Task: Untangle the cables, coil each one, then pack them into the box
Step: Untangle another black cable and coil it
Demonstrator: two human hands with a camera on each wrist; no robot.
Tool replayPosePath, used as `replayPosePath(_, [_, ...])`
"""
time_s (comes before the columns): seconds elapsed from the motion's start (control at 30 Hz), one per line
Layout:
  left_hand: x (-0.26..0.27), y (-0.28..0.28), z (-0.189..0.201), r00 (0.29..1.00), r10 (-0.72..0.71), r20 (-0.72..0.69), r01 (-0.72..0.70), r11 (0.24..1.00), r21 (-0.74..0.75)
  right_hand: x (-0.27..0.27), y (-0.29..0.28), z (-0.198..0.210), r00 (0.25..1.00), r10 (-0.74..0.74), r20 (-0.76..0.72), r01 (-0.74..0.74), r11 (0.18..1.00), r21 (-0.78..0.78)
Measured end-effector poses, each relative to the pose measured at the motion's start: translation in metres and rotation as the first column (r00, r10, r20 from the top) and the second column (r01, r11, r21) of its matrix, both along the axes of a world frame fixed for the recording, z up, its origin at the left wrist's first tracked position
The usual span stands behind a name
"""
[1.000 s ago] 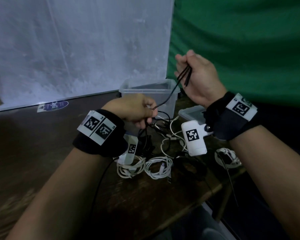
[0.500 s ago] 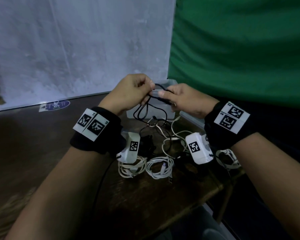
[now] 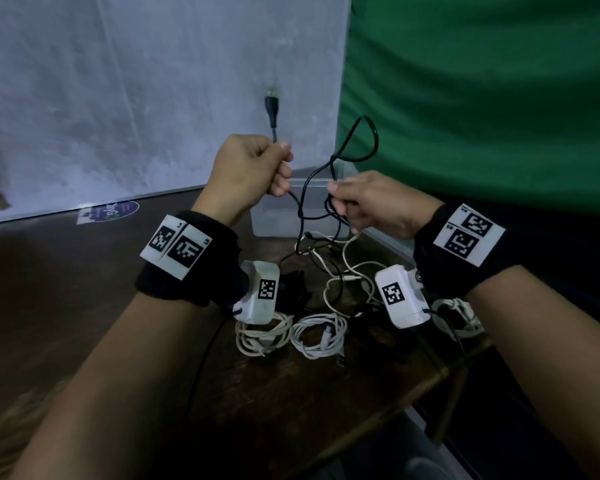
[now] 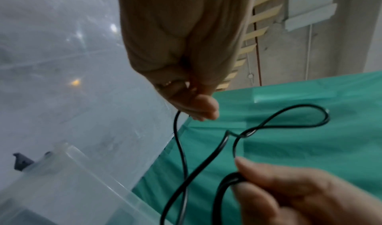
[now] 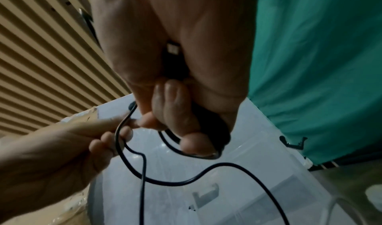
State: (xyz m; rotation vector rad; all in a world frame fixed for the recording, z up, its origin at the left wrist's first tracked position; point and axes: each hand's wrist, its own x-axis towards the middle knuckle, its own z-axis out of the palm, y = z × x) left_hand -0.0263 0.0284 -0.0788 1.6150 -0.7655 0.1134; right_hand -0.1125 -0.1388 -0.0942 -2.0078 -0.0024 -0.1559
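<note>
coiling looks under way: the left hand point(image 3: 248, 169) grips the black cable point(image 3: 329, 174) below its plug while the right hand point(image 3: 371, 202) pinches gathered loops above the box point(image 3: 312, 202), so another wrap likely comes next.

this is looking like a makeshift recording setup in an unfinished room, not a home or office. a green cloth backdrop point(image 3: 482, 98) is hanging beside a pale plastic sheet point(image 3: 136, 98) behind a worn dark wooden table point(image 3: 66, 289). bare concrete wall point(image 4: 275, 48) and a ceiling of wooden slats point(image 5: 41, 56) are showing overhead. black wristbands with printed square markers point(image 3: 175, 247) are sitting on both wrists.
</note>
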Motion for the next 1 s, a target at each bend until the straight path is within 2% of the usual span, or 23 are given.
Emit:
replayPosePath(0.1, [0.008,0.002,-0.006,0.993,0.119,-0.028,-0.115,0.988,0.107,-0.005,0.004,0.005,0.997,0.071,-0.008,-0.070,0.990,0.123])
replayPosePath(0.2, [0.014,0.004,-0.010,0.985,0.160,-0.067,-0.133,0.944,0.301,-0.005,0.005,0.012,0.998,0.059,0.018,-0.061,0.978,0.198])
replayPosePath(0.27, [0.013,0.004,-0.010,0.986,0.161,-0.051,-0.134,0.930,0.344,-0.005,0.004,0.014,0.999,0.047,0.019,-0.051,0.974,0.222])
replayPosePath(0.33, [0.006,0.003,-0.007,0.995,0.090,-0.034,-0.077,0.956,0.283,-0.004,0.003,0.015,0.999,0.040,0.021,-0.044,0.972,0.229])
replayPosePath(0.4, [-0.004,0.002,-0.003,0.995,-0.085,-0.050,0.095,0.961,0.258,-0.002,0.005,0.016,0.999,0.011,0.032,-0.018,0.976,0.218])
replayPosePath(0.47, [-0.013,0.000,-0.003,0.975,-0.214,-0.061,0.221,0.903,0.369,0.001,0.007,0.017,0.997,-0.054,0.057,0.042,0.981,0.187])
replayPosePath(0.53, [-0.017,-0.003,-0.005,0.969,-0.246,-0.030,0.231,0.852,0.470,0.004,0.008,0.018,0.991,-0.112,0.076,0.102,0.987,0.124])
replayPosePath(0.6, [-0.018,-0.006,-0.007,0.966,-0.259,0.001,0.232,0.868,0.440,0.006,0.007,0.019,0.987,-0.135,0.086,0.131,0.990,0.049])
replayPosePath(0.7, [-0.018,-0.007,-0.004,0.983,-0.171,0.065,0.144,0.943,0.301,0.006,0.002,0.016,0.991,-0.106,0.078,0.110,0.992,-0.053])
replayPosePath(0.77, [-0.011,-0.006,-0.003,0.991,-0.058,0.122,0.032,0.978,0.208,0.003,-0.001,0.012,1.000,-0.031,0.002,0.031,0.990,-0.140])
replayPosePath(0.83, [-0.003,-0.005,-0.004,0.980,0.083,0.182,-0.115,0.978,0.173,-0.001,0.000,0.008,0.992,0.072,-0.105,-0.087,0.984,-0.153])
replayPosePath(0.9, [0.003,-0.003,-0.006,0.955,0.180,0.235,-0.231,0.950,0.212,-0.005,0.001,0.007,0.979,0.152,-0.139,-0.166,0.982,-0.089])
replayPosePath(1.0, [0.014,0.003,-0.011,0.919,0.252,0.302,-0.353,0.868,0.349,-0.009,-0.001,0.014,0.980,0.196,-0.030,-0.190,0.972,0.139])
